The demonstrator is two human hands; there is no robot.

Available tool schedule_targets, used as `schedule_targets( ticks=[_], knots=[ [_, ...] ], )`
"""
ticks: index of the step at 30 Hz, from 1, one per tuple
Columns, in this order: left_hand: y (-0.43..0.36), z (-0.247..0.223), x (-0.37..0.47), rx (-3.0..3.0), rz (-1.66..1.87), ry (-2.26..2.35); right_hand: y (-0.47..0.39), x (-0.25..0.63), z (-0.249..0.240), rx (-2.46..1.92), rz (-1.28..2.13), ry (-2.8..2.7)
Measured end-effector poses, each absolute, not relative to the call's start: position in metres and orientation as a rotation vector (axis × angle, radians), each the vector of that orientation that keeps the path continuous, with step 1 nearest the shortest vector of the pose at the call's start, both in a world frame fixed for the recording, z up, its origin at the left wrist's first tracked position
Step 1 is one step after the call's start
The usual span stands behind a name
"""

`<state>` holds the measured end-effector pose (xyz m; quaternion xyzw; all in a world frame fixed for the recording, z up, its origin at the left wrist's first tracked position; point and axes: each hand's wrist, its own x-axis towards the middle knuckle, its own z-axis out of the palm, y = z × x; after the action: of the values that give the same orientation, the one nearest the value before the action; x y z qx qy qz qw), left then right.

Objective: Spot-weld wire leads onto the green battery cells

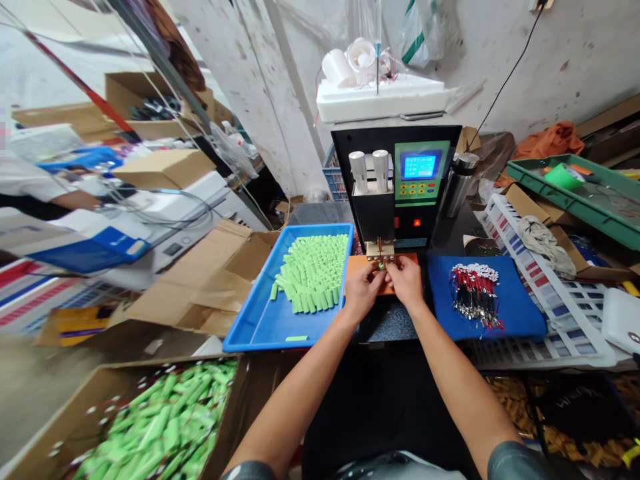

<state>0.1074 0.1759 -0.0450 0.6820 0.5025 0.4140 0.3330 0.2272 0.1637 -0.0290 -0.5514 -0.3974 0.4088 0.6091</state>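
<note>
Under the electrodes of a black spot welder, my two hands meet over an orange work plate. A green battery cell shows its end between my fingertips. My left hand pinches it from the left. My right hand closes in from the right; its fingertips are at the cell, and any small lead in them is too small to make out. To the left, a blue tray carries many green battery cells. A pile of red and black wire leads lies on a blue cloth to the right.
A cardboard box of wired green cells stands at lower left. A steel flask stands right of the welder. White plastic baskets and a green tray flank the right side. A co-worker's arm shows at far left.
</note>
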Motion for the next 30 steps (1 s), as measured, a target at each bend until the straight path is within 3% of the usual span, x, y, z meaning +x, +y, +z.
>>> schedule_targets(
  ticks=[30],
  knots=[
    [0.1794, -0.0537, 0.1073, 1.773, 1.132, 1.262, 0.1643, 0.2241, -0.0299, -1.385, 0.853, -0.939]
  ],
)
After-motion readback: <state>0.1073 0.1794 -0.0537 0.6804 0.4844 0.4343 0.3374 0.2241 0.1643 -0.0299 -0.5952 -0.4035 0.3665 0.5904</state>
